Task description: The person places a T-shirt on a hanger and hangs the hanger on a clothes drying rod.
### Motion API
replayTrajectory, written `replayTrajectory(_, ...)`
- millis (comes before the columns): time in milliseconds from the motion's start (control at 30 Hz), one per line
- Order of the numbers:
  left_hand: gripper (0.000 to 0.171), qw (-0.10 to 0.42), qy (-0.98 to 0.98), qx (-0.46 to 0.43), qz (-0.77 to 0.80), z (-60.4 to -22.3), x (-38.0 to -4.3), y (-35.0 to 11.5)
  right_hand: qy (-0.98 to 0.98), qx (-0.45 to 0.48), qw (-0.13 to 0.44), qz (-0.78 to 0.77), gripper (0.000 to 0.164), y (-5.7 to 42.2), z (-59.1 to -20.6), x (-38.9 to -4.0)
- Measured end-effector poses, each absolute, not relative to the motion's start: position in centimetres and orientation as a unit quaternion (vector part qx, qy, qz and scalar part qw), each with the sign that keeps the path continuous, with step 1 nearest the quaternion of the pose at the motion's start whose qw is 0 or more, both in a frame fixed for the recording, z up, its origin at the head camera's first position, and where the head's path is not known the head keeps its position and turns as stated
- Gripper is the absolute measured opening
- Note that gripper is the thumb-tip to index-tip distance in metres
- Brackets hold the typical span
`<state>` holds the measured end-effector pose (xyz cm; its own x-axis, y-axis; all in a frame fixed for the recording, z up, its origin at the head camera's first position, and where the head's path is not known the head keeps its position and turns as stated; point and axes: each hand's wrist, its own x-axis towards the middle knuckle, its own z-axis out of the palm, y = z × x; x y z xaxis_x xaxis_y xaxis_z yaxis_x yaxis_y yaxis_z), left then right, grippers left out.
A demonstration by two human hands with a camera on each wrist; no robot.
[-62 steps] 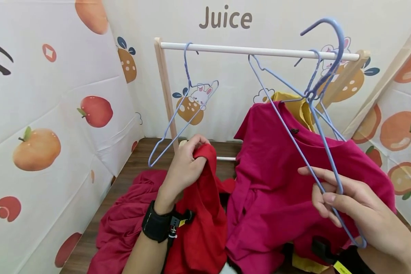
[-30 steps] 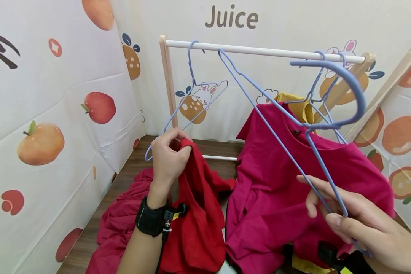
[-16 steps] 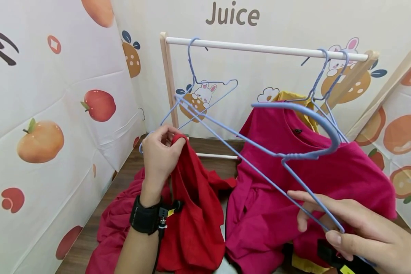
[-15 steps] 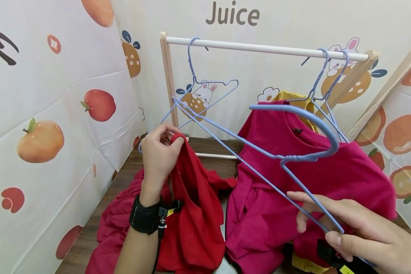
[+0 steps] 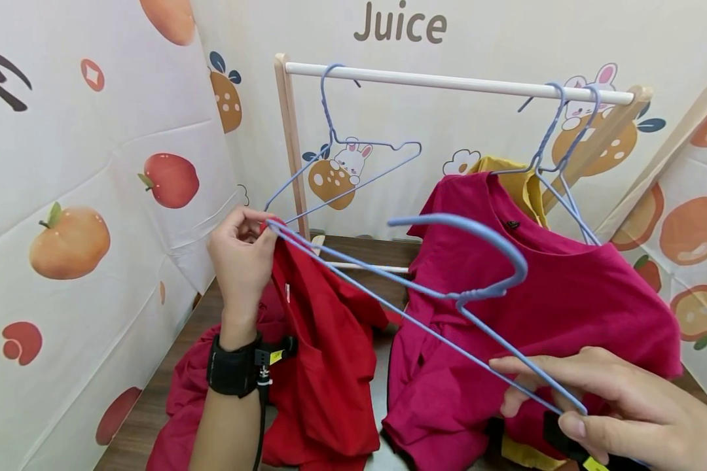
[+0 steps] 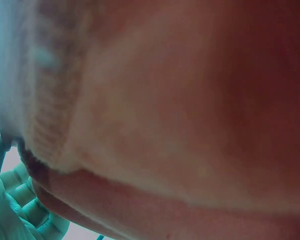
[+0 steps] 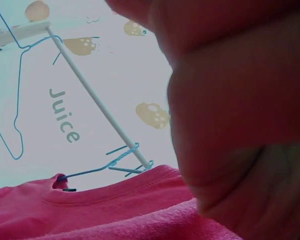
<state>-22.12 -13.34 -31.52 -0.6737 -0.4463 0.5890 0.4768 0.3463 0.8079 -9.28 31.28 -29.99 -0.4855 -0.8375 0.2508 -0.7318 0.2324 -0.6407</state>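
Note:
My left hand (image 5: 238,255) pinches the edge of a red shirt (image 5: 330,366) between thumb and fingers; a small white tag shows inside it. My right hand (image 5: 636,399) holds one end of a blue wire hanger (image 5: 483,292), its hook turned up and left. The hanger's far end reaches the shirt edge beside my left thumb; whether it lies inside the opening cannot be told. Reddish, blurred cloth (image 6: 165,110) fills most of the left wrist view. In the right wrist view, my right hand (image 7: 240,110) covers the right side, with the held hanger hidden.
A rack with a white rail (image 5: 448,82) stands behind. A bare blue hanger (image 5: 377,143) hangs at its left. At right hang a magenta shirt (image 5: 507,294) and a yellow garment (image 5: 515,180). A dark pink garment (image 5: 182,399) lies crumpled on the wooden table (image 5: 132,435).
The held hanger has swung down and left, its far end coming from near the rail to the red shirt's edge. My left hand has moved left and slightly down with the shirt.

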Motion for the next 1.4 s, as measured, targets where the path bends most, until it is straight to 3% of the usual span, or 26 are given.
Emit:
replayTrajectory(167, 0.015, 0.400, -0.723, 0.008, -0.563, -31.5, -22.3, -13.7, 0.836, -0.466, 0.003, -0.289, 0.070, 31.5, -30.4, -8.8)
replayTrajectory(267, 0.014, 0.397, -0.717, 0.008, -0.573, -31.5, -22.3, -13.9, 0.798, -0.498, 0.041, -0.339, 0.065, 31.1, -30.3, -9.3)
replayTrajectory(367, 0.012, 0.396, -0.711, 0.004, -0.582, -31.5, -22.3, -14.1, 0.759, -0.497, 0.116, -0.403, 0.060, 30.6, -29.8, -9.6)
replayTrajectory(567, 0.014, 0.393, -0.717, -0.013, -0.575, -31.7, -22.2, -13.6, 0.778, -0.410, 0.183, -0.439, 0.054, 30.3, -29.4, -9.4)
replayTrajectory(1100, 0.011, 0.396, -0.750, -0.079, -0.524, -31.7, -22.1, -12.7, 0.837, -0.294, 0.182, -0.424, 0.047, 31.2, -30.4, -9.1)
replayTrajectory(1400, 0.014, 0.400, -0.759, -0.130, -0.497, -31.7, -22.1, -12.2, 0.816, -0.326, 0.190, -0.437, 0.051, 31.0, -30.4, -9.4)
